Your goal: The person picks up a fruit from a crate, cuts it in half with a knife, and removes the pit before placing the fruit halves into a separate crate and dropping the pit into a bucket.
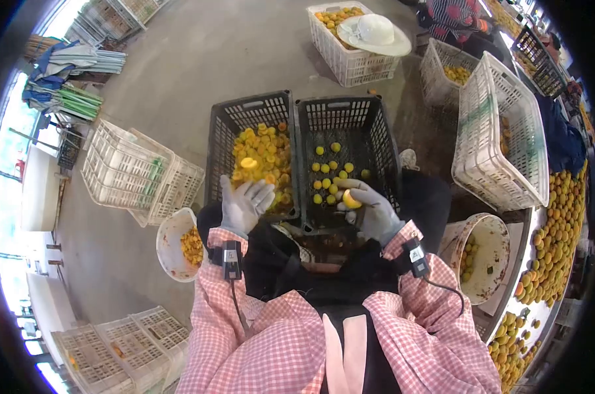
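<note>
Right hand (pixel 368 209) has its grip closed round a yellow fruit (pixel 352 199) over the right black crate (pixel 384 131), greenish fruits (pixel 327 182) below. Left hand's (pixel 245 204) grip is open, palm up, over the left black crate (pixel 220 141) of fruit halves (pixel 261 152).

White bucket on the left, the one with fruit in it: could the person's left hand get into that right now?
Probably yes. The left hand is open and seems empty, and the bucket stands close by, its mouth uncovered. The left knee lies partly between, but looks easy to pass over.
</note>
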`<state>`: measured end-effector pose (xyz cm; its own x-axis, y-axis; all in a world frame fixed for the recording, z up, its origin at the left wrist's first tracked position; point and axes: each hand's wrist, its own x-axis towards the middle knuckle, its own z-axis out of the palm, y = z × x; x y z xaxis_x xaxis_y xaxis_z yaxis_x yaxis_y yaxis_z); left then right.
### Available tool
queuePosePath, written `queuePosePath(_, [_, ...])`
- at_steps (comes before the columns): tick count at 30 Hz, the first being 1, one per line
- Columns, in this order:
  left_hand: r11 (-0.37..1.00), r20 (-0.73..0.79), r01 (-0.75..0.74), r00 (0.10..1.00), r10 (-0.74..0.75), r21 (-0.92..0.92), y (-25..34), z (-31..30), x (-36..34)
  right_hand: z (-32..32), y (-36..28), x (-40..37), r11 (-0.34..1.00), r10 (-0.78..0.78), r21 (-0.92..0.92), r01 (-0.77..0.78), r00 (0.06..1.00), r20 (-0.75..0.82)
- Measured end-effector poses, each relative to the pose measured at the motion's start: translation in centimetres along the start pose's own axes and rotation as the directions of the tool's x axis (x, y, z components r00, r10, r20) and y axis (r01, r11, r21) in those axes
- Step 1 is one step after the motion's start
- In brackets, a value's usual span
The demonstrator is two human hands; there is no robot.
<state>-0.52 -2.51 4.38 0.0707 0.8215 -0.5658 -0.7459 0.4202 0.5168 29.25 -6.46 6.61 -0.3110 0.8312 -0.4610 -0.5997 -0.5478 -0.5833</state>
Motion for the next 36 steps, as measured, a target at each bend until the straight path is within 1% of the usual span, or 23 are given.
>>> queuePosePath(2, [0.996, -0.008, 0.041, 0.999, -0.040, 0.074, -0.6, -1.0, 0.5, -4.3, 0.4, 2.9, 0.987, -0.052, -0.155, 0.045, 0.998, -0.041])
queuePosePath(5, [0.978, 0.019, 0.106, 0.994, -0.111, 0.179, -1.0, -1.8, 1.7, -10.7, 1.2, 7.3, 0.962, 0.001, -0.268, -0.051, 0.983, -0.182])
queuePosePath(7, [0.973, 0.105, 0.118, 0.985, -0.141, 0.199, -1.1, -1.3, 2.3, -15.9, 3.2, 11.2, 0.796, 0.108, -0.555, -0.241, 0.959, -0.262])
queuePosePath(8, [0.972, 0.094, 0.132, 0.984, -0.152, 0.194, -1.3, -1.1, 2.6, -16.7, 3.7, 12.4, 0.794, 0.120, -0.550, -0.257, 0.955, -0.273])
queuePosePath(9, [0.975, 0.098, 0.138, 0.983, -0.156, 0.175, -1.5, -1.0, 3.0, -17.3, 4.3, 13.5, 0.319, 0.167, -0.922, -0.221, 0.970, -0.175])
queuePosePath(10, [0.978, 0.103, 0.139, 0.982, -0.156, 0.155, -1.6, -0.9, 3.5, -17.9, 4.8, 14.8, -0.258, 0.266, -0.965, -0.039, 0.958, -0.109])
queuePosePath(12, [0.975, 0.086, 0.186, 0.977, -0.196, 0.119, -1.7, -0.8, 4.4, -17.7, 7.3, 17.7, -0.537, 0.303, -0.811, -0.232, 0.845, -0.442])
queuePosePath(14, [0.972, 0.019, 0.162, 0.986, -0.167, 0.171, -1.6, -0.4, 4.9, -19.8, 10.0, 18.9, -0.548, 0.291, -0.781, -0.299, 0.807, -0.513])
queuePosePath(15, [0.970, 0.041, 0.111, 0.992, -0.123, 0.217, -1.4, 0.3, 4.9, -19.4, 10.2, 19.3, -0.587, 0.278, -0.755, -0.291, 0.804, -0.526])
queuePosePath(17, [0.968, -0.003, 0.128, 0.991, -0.130, 0.217, -1.3, 0.4, 5.3, -19.8, 11.4, 20.2, -0.614, 0.283, -0.735, -0.287, 0.789, -0.545])
queuePosePath(19, [0.961, -0.064, 0.134, 0.990, -0.122, 0.240, -1.5, 0.6, 5.7, -22.2, 13.5, 20.8, -0.676, 0.276, -0.713, -0.187, 0.833, -0.480])
queuePosePath(22, [0.955, -0.011, 0.153, 0.988, -0.156, 0.255, -1.9, 1.7, 6.1, -24.9, 16.2, 21.5, -0.660, 0.232, -0.709, -0.247, 0.831, -0.505])
queuePosePath(23, [0.933, -0.046, 0.168, 0.986, -0.162, 0.317, -2.0, 2.4, 6.0, -25.0, 16.3, 21.8, -0.685, 0.251, -0.702, -0.195, 0.841, -0.479])
queuePosePath(25, [0.933, -0.046, 0.212, 0.977, -0.208, 0.289, -2.3, 2.3, 6.6, -25.5, 16.5, 22.3, -0.686, 0.265, -0.706, -0.177, 0.843, -0.469])
queuePosePath(26, [0.929, -0.034, 0.256, 0.966, -0.257, 0.266, -2.4, 2.2, 6.6, -24.8, 15.9, 22.3, -0.686, 0.268, -0.707, -0.171, 0.845, -0.464])
queuePosePath(27, [0.921, 0.049, 0.190, 0.974, -0.220, 0.340, -2.5, 2.1, 6.8, -24.0, 15.1, 22.5, -0.686, 0.261, -0.706, -0.176, 0.846, -0.465])
queuePosePath(29, [0.898, 0.053, 0.181, 0.974, -0.220, 0.401, -2.6, 2.9, 7.0, -22.3, 11.8, 22.2, -0.646, 0.329, -0.736, -0.201, 0.797, -0.506])
queuePosePath(30, [0.872, 0.049, 0.166, 0.976, -0.212, 0.460, -2.7, 3.1, 7.0, -21.4, 9.4, 21.6, -0.654, 0.306, -0.726, -0.212, 0.803, -0.511])
queuePosePath(32, [0.892, 0.135, 0.164, 0.961, -0.240, 0.421, -3.8, 1.6, 7.3, -19.5, 5.2, 20.5, -0.333, 0.396, -0.891, -0.309, 0.812, -0.429])
queuePosePath(33, [0.869, 0.145, 0.138, 0.962, -0.232, 0.475, -4.4, 1.8, 7.2, -18.9, 4.2, 21.2, -0.281, 0.466, -0.859, -0.428, 0.721, -0.512])
queuePosePath(34, [0.843, 0.155, 0.109, 0.963, -0.221, 0.527, -5.0, 1.9, 7.0, -18.0, 3.4, 20.3, -0.280, 0.444, -0.860, -0.427, 0.736, -0.511])
queuePosePath(35, [0.827, 0.219, 0.083, 0.945, -0.243, 0.556, -5.4, 1.8, 6.7, -16.5, 2.1, 19.0, 0.101, 0.421, -0.891, -0.442, 0.831, -0.364])
queuePosePath(36, [0.828, 0.243, 0.058, 0.942, -0.230, 0.558, -6.0, 2.1, 6.1, -14.9, 1.2, 17.4, 0.468, 0.339, -0.802, -0.371, 0.913, -0.225])
